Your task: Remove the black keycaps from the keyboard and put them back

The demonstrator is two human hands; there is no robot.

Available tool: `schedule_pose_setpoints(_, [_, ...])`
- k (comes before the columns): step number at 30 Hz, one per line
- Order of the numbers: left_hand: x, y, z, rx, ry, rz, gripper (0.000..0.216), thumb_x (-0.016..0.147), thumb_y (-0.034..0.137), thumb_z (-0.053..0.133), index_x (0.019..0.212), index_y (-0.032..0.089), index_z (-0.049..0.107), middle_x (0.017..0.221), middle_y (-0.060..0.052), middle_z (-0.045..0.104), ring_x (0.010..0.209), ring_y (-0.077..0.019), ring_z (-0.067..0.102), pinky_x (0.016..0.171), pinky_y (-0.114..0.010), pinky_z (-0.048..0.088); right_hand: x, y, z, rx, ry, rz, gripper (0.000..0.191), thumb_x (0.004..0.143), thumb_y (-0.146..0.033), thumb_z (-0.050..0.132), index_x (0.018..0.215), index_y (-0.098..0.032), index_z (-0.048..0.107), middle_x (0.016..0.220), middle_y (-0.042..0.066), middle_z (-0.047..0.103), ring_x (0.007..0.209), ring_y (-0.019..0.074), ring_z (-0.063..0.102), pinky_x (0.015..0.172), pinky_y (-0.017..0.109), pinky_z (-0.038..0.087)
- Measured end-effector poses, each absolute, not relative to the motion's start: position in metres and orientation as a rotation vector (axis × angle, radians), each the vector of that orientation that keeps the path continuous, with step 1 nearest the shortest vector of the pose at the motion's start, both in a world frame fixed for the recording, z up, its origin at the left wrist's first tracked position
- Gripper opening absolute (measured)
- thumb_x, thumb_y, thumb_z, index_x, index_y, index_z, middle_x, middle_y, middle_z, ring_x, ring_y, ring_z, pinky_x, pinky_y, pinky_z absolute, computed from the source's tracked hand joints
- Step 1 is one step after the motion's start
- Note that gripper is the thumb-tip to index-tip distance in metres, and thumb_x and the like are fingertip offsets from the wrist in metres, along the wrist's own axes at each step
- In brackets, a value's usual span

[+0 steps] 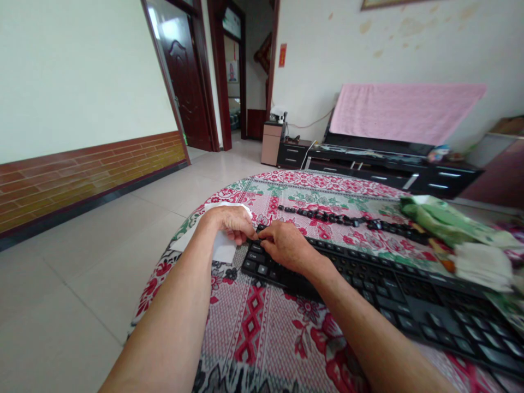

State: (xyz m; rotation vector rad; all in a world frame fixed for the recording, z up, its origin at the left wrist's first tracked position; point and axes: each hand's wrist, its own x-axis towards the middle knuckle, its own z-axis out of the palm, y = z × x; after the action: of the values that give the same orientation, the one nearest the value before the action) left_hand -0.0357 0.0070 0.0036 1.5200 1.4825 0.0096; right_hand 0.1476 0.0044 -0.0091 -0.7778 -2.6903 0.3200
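Observation:
A black keyboard lies across a table covered with a red, pink and green flowered cloth. My left hand rests at the keyboard's far left corner, fingers pinched together over a white sheet of paper. My right hand lies on the left end of the keyboard, its fingertips pinched and meeting the left hand's. What they pinch is too small to make out. A row of loose black keycaps lies on the cloth behind the keyboard.
Green plastic wrapping and a folded white cloth lie at the right. Beyond the table stands a low black cabinet with a television under a pink towel. Tiled floor and an open doorway are to the left.

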Motion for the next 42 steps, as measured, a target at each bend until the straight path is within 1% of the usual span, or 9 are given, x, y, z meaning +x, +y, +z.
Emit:
schedule_pose_setpoints(6, [-0.036,0.007,0.002,1.508,1.483,0.015,0.037,0.052,0.044,0.056,0.076,0.016,0.056,0.071,-0.005,0.058,0.063,-0.0141,0.054,0.053,-0.025,0.04,0.149,0.007,-0.011,-0.76,-2.693,0.316,0.026,0.068,-0.022,0.042,0.083,-0.025,0.063,0.07,0.001,0.059,0.061,0.0112,0.047,0.056,0.023,0.03])
schedule_pose_setpoints(10, [-0.036,0.008,0.001,1.495,1.481,0.025,0.037,0.051,0.043,0.057,0.076,0.015,0.056,0.069,-0.005,0.057,0.062,-0.0139,0.054,0.053,-0.025,0.04,0.149,0.009,-0.013,-0.763,-2.693,0.343,0.025,0.068,-0.021,0.044,0.083,-0.025,0.063,0.073,0.001,0.06,0.064,0.0118,0.048,0.057,0.023,0.03])
schedule_pose_setpoints(15, [-0.036,0.008,0.001,1.481,1.478,0.022,0.035,0.051,0.041,0.057,0.075,0.015,0.057,0.069,-0.005,0.057,0.062,-0.0135,0.054,0.053,-0.025,0.04,0.149,0.01,-0.015,-0.687,-2.691,0.354,0.026,0.069,-0.021,0.041,0.084,-0.025,0.063,0.073,0.001,0.06,0.065,0.0116,0.049,0.058,0.023,0.031])
schedule_pose_setpoints(25, [-0.038,0.011,-0.002,1.489,1.468,-0.007,0.035,0.051,0.042,0.058,0.075,0.017,0.056,0.069,-0.005,0.057,0.062,-0.014,0.054,0.052,-0.025,0.04,0.152,0.009,-0.006,-0.792,-2.654,0.399,0.022,0.064,-0.019,0.045,0.073,-0.023,0.065,0.065,0.0,0.06,0.06,0.0111,0.048,0.053,0.023,0.029])
schedule_pose_setpoints(31, [-0.038,0.01,-0.002,1.493,1.478,0.001,0.036,0.051,0.043,0.057,0.075,0.016,0.056,0.069,-0.004,0.057,0.062,-0.0134,0.054,0.053,-0.025,0.04,0.152,0.008,-0.009,-0.769,-2.638,0.413,0.023,0.068,-0.027,0.043,0.073,-0.021,0.065,0.062,0.001,0.06,0.054,0.0096,0.047,0.051,0.023,0.028])
schedule_pose_setpoints(34, [-0.038,0.009,-0.002,1.495,1.464,0.016,0.037,0.053,0.044,0.055,0.076,0.016,0.055,0.071,-0.006,0.057,0.062,-0.0136,0.054,0.051,-0.024,0.04,0.151,0.01,-0.014,-0.769,-2.616,0.379,0.023,0.068,-0.027,0.043,0.075,-0.021,0.064,0.064,0.001,0.06,0.055,0.0094,0.047,0.051,0.023,0.028])
schedule_pose_setpoints(42, [-0.035,0.006,0.001,1.47,1.47,0.025,0.041,0.053,0.049,0.052,0.075,0.014,0.055,0.074,-0.007,0.057,0.064,-0.0144,0.053,0.052,-0.024,0.039,0.151,0.01,-0.014,-0.771,-2.642,0.31,0.021,0.067,-0.026,0.043,0.068,-0.019,0.064,0.063,0.002,0.059,0.057,0.0096,0.046,0.052,0.022,0.028])
